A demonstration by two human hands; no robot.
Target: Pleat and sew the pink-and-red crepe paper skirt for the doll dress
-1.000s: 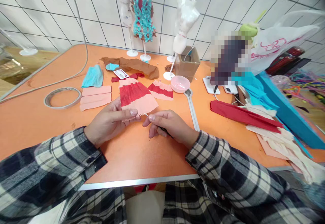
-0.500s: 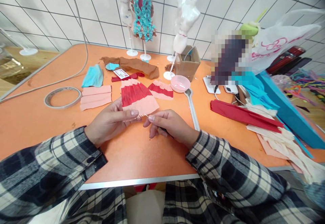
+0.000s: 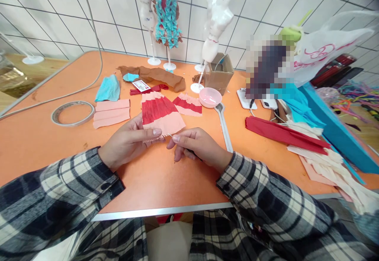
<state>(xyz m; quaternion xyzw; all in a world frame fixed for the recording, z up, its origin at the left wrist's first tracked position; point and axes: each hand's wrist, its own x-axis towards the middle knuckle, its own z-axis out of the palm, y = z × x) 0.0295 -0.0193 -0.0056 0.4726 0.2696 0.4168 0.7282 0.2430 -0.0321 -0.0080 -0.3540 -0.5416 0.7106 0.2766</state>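
Note:
My left hand pinches the lower edge of a pleated pink and red crepe paper piece between thumb and fingers. That edge is cut into a short fringe. Close to its right end, my right hand has thumb and forefinger closed on a thin pale strand. A dark, slim object shows under the right fingers; its kind is hidden. Behind the held piece lies a smaller pink and red paper piece. A folded pink paper sheet rests left of it.
A tape roll and blue paper lie to the left. Beyond my right hand are a pink bowl and a grey-white long-handled tool. Small mannequins and a cardboard box stand behind. Red paper lies right.
Almost nothing differs. Both hands keep their hold, with only a very slight shift of the crepe paper piece and fingers.

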